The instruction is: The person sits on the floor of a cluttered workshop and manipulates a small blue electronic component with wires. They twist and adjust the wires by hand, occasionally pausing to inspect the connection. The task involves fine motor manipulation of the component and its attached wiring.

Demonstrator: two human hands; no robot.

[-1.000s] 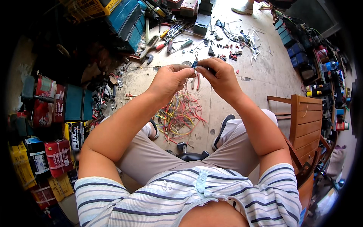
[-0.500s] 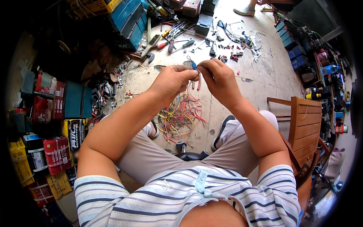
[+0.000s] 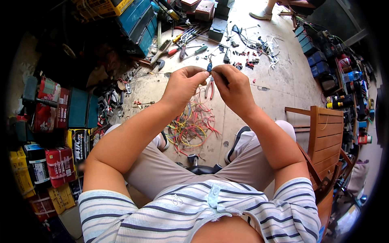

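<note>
Between the fingertips of both hands stands a small piece of blue wire (image 3: 209, 66), twisted into a tight knotted coil with a thin end sticking up. My left hand (image 3: 184, 87) is closed, its thumb and forefinger pinching the coil's lower end. On the other side my right hand (image 3: 235, 85) is also closed, fingertips meeting the same end. Just beyond and below the fingertips, red-handled pliers (image 3: 211, 90) lie on the floor. A tangle of red, yellow and grey wires (image 3: 190, 125) is heaped on the floor between my feet.
Screwdrivers (image 3: 200, 50), a brush (image 3: 161, 52) and cable scraps (image 3: 267, 48) lie ahead on the floor. Boxes (image 3: 60, 164) are stacked at left, with a teal case (image 3: 142, 26) farther off. A wooden chair (image 3: 327, 129) stands at right. Another person's shoe (image 3: 260, 15) shows at the far edge.
The blue wire coil has turned more upright between my fingertips. Both hands have shifted slightly, and more of the pliers shows. More of the other person appears at the far edge.
</note>
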